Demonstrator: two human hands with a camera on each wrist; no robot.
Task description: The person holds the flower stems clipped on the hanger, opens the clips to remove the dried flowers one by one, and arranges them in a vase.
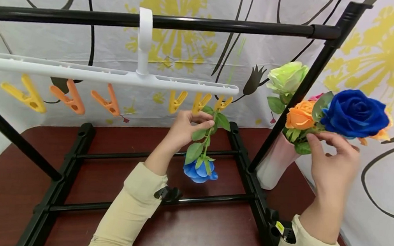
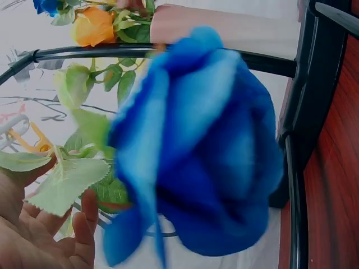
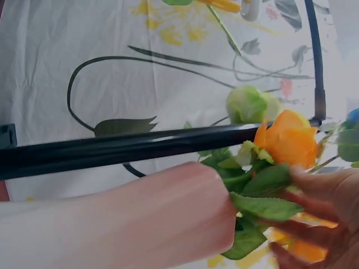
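Observation:
In the head view my left hand (image 1: pixel 187 128) pinches the leafy stem of a light blue rose (image 1: pixel 200 171), which hangs head down. The stem's upper end meets the yellow clip (image 1: pixel 222 103) at the right end of the white hanger (image 1: pixel 99 74). Close to the camera, the blue rose (image 2: pixel 202 151) fills the left wrist view. My right hand (image 1: pixel 335 162) is at the flowers in the pink and white vase (image 1: pixel 278 159), thumb and forefinger pinching just below a dark blue rose (image 1: pixel 356 113). Beside the fingers sits an orange rose (image 3: pixel 289 140).
The hanger hooks over the black rail (image 1: pixel 226 25) of a rack standing on the dark red table (image 1: pixel 208 233). More yellow and orange clips (image 1: pixel 74 97) hang from it. A pale green rose (image 1: pixel 287 77) leans behind the rack's right post (image 1: pixel 309 86). Patterned cloth covers the back.

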